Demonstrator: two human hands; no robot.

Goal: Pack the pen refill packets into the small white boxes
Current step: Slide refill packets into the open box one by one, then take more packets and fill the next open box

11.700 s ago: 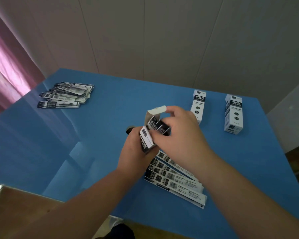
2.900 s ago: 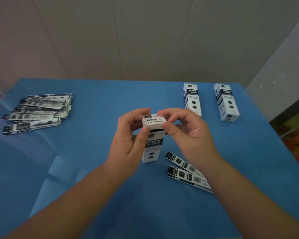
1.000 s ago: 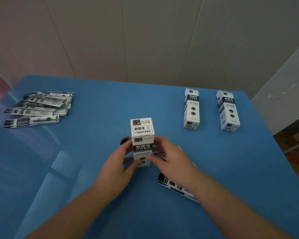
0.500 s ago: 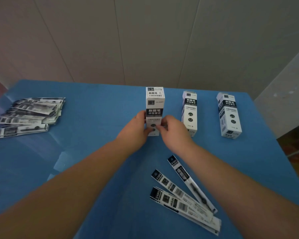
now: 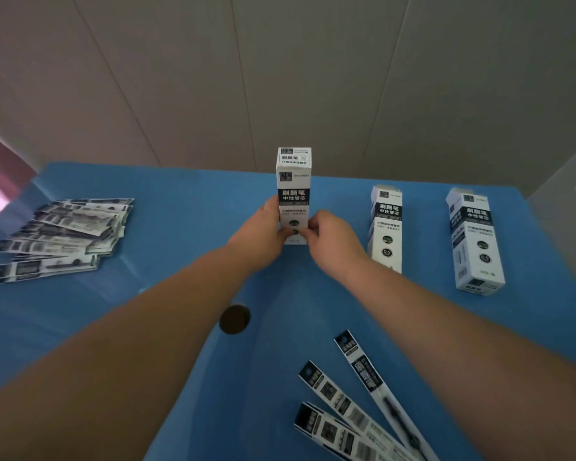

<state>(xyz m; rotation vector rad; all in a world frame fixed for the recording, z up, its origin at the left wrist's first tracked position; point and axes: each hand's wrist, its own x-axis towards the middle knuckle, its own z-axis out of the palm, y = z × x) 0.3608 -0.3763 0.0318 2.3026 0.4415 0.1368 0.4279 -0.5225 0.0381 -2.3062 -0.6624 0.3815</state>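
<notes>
The closed white box (image 5: 293,194) stands upright at the far middle of the blue table (image 5: 187,287), its top flap tucked shut. The left hand (image 5: 260,237) and the right hand (image 5: 333,241) pinch its lower part from either side, fingers curled close on the carton; the low grip appears meant to steady a tall, narrow box as it is stood in place. It lines up with two more upright boxes, the middle box (image 5: 385,227) and the right-hand box (image 5: 474,241), well apart from each other, which suggests a row of finished cartons.

Printing on the held box reads "刷题笔 中性替芯" on a black band, with "刷题笔", a "20" and what looks like a square code on the top panel. The middle box carries the same band and a disc marked "0.5". Smaller lines are too blurred to read.

Three loose refill packets (image 5: 356,404) lie fanned at the near right, within easy reach, probably the next load. A larger stack of packets (image 5: 64,234) sits at the far left as stock. A dark round mark (image 5: 234,318) shows on the table between the forearms; its nature cannot be told.
</notes>
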